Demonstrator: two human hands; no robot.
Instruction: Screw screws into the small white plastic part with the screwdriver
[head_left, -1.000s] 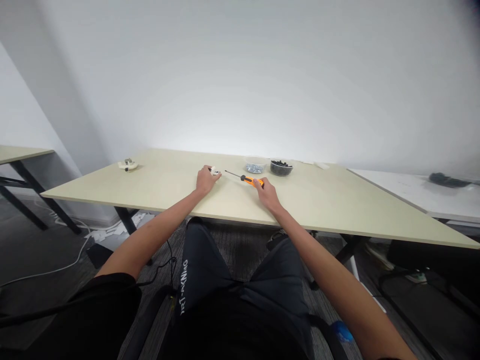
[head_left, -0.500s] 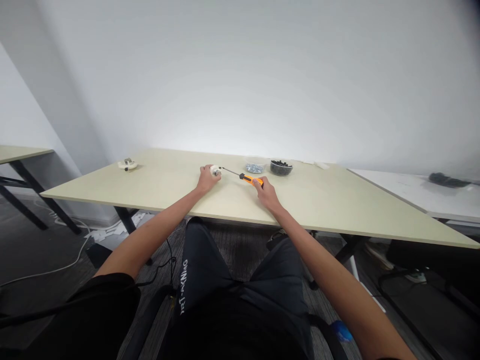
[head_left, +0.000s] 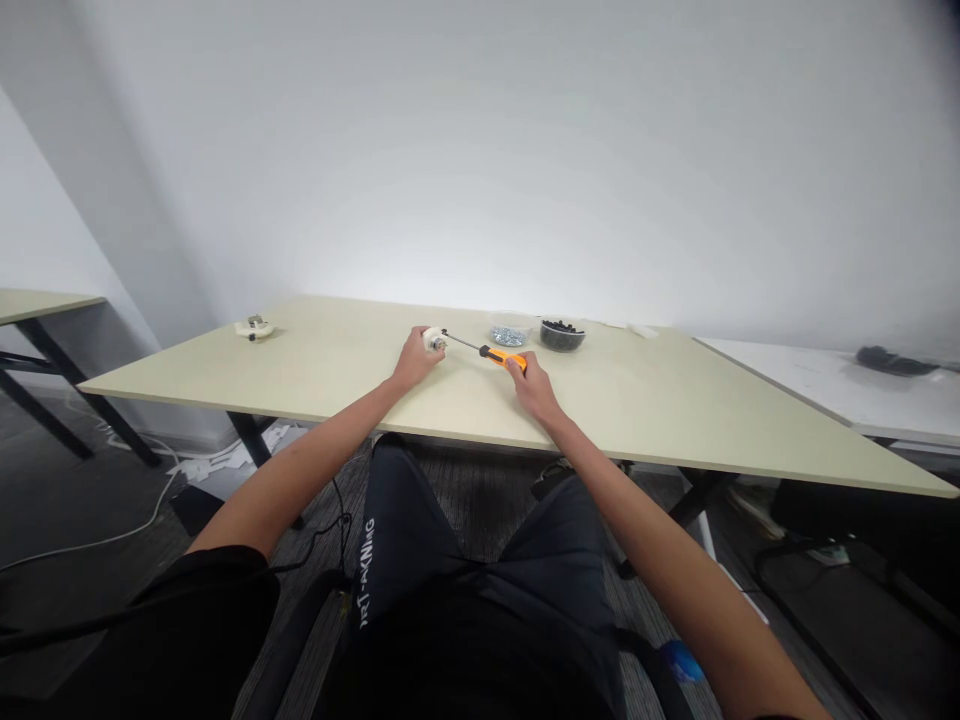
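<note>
The left hand (head_left: 417, 360) grips a small white part (head_left: 431, 339) above the table (head_left: 675, 400), in from its near edge, and the right hand (head_left: 534, 387) grasps an orange screwdriver (head_left: 506, 358), tip at the part (contact is too small to tell). The tabletop runs wide both ways and back toward a white wall (head_left: 480, 180). Beyond the right hand sit a bowl of silvery pieces (head_left: 509, 344) and a bowl of black pieces (head_left: 562, 344), with another white part (head_left: 255, 329) far left.

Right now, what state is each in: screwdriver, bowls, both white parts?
Screwdriver: held in right hand, pointing at held white part
Held white part: gripped in left hand
Left bowl: open, holding silvery pieces
Right bowl: open, holding black pieces
Other white part: resting on table
</note>
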